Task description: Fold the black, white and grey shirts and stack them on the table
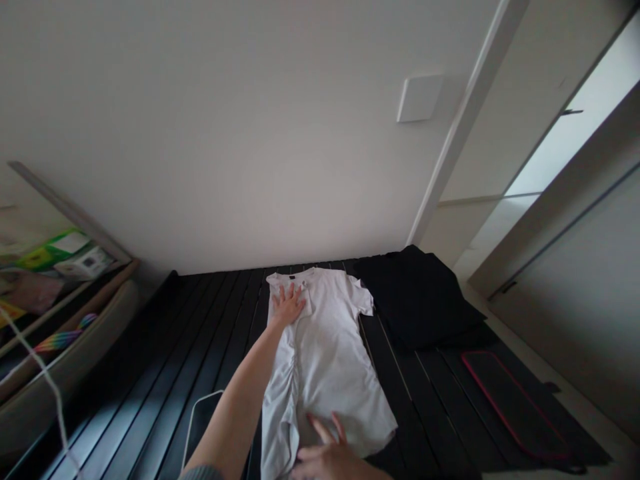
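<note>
A white T-shirt (327,353) lies spread on a black slatted surface (200,333), its left side folded inward along its length. My left hand (287,305) is stretched out and rests flat, fingers spread, on the folded part near the collar. My right hand (327,453) lies near the shirt's bottom hem at the lower edge of the view, fingers extended on the fabric. Neither hand grips anything.
A pile of black clothing (417,297) lies right of the shirt. A dark flat object with a red rim (505,400) lies further right. A white-edged dark object (200,420) sits under my left forearm. Shelves with boxes (60,257) stand at left; a white wall rises behind.
</note>
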Tool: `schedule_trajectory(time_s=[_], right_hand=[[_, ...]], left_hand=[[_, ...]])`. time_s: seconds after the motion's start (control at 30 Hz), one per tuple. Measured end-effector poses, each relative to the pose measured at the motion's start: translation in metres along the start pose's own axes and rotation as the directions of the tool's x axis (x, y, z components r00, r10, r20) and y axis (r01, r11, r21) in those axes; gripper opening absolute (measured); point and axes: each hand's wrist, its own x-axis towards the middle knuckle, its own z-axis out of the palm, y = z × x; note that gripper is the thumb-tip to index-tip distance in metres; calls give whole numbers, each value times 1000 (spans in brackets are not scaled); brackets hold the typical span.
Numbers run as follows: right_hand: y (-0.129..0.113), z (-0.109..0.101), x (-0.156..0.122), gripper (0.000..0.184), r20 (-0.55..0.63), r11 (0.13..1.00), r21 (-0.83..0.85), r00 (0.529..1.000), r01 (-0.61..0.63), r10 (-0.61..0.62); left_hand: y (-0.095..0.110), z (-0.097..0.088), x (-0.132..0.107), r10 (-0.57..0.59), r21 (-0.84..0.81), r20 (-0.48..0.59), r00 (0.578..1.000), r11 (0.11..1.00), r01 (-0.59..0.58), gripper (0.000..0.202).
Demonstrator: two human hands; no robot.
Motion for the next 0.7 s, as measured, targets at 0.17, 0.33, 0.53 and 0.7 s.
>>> schedule_trajectory(time_s=[0.17, 0.33, 0.53, 0.7], right_hand=[[33, -73, 5, 44, -488, 973, 37, 845, -228, 217], [106, -134, 37, 57, -674, 793, 28, 574, -609, 465], [156, -160, 60, 62, -623, 628, 137, 426, -766, 656], [158, -159, 74, 60, -628, 645, 185, 415, -742, 658]], left_hand=[[2, 2, -25, 77, 57, -234, 969, 996, -66, 58], [-6, 9, -38, -56, 18, -300, 952, 998, 65, 57], [-14, 11, -32, 17, 15, -170, 985, 1000, -14, 57], [-10, 3, -36, 51, -10, -195, 979, 998, -54, 53]])
